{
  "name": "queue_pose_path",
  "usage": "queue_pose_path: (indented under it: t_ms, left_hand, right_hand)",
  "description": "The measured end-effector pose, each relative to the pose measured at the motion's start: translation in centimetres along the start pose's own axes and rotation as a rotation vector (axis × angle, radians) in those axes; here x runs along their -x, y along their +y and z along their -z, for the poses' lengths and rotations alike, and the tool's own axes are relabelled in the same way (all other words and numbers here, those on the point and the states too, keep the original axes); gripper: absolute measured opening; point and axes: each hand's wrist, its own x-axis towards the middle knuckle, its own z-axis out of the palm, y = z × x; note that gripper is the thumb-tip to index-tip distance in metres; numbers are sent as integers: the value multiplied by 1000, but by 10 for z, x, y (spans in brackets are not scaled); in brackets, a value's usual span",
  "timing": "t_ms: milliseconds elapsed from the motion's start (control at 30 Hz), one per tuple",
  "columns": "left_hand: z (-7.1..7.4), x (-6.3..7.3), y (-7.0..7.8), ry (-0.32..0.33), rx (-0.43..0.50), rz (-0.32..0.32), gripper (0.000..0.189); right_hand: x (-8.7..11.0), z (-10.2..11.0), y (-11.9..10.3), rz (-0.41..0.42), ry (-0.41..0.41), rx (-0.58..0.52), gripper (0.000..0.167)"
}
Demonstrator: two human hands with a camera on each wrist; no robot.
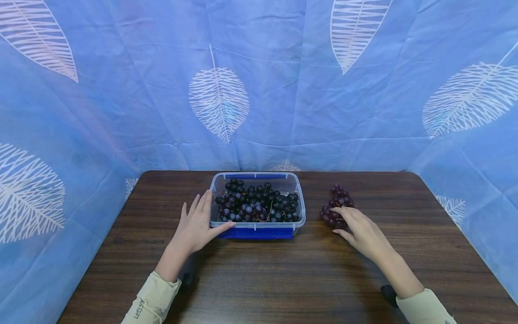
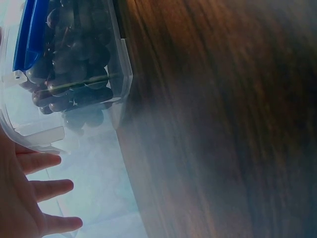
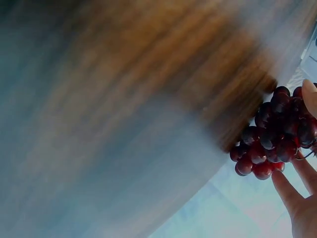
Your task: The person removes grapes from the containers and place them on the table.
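Observation:
A clear plastic box (image 1: 254, 224) with blue clips stands on the table, holding bunches of dark grapes (image 1: 259, 203). My left hand (image 1: 194, 227) rests against its left side with fingers straight and spread, the thumb lying over the front rim. In the left wrist view, the fingers (image 2: 52, 187) reach past the box corner. To the right of the box lies a bunch of red grapes (image 1: 340, 198). My right hand (image 1: 362, 231) holds it at the near end, thumb on one side and fingers on the other; in the right wrist view the grapes (image 3: 277, 131) sit between them.
The dark brown wooden table (image 1: 275, 279) has rounded back corners. Behind it hangs a blue cloth (image 1: 267, 103) printed with white leaves, which also runs along both sides. A blue clip (image 1: 255, 233) sticks out from the front of the box.

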Motion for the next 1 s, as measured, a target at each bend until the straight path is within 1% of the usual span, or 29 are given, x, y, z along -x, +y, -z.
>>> queue_pose_path:
  t_ms: [300,533,733,833,1000]
  left_hand:
    - [0,0,-1,-4,10,-6,118]
    - [0,-1,-2,-10,5,-6,118]
    - [1,-1,-1,-24,18,2,118]
    - [1,-1,-1,-25,21,2,118]
    - [0,-1,-1,-19,15,-4,118]
  right_hand:
    - [-4,-1,2,54,26,11,69]
    - [-4,2,1,12,9,-5,76]
    - [-5,5,0,-8,6,0,76]
    - [-6,9,-2,-23,-22,-2,73]
    - [-8,19,-5,-74,-111,-15,63]
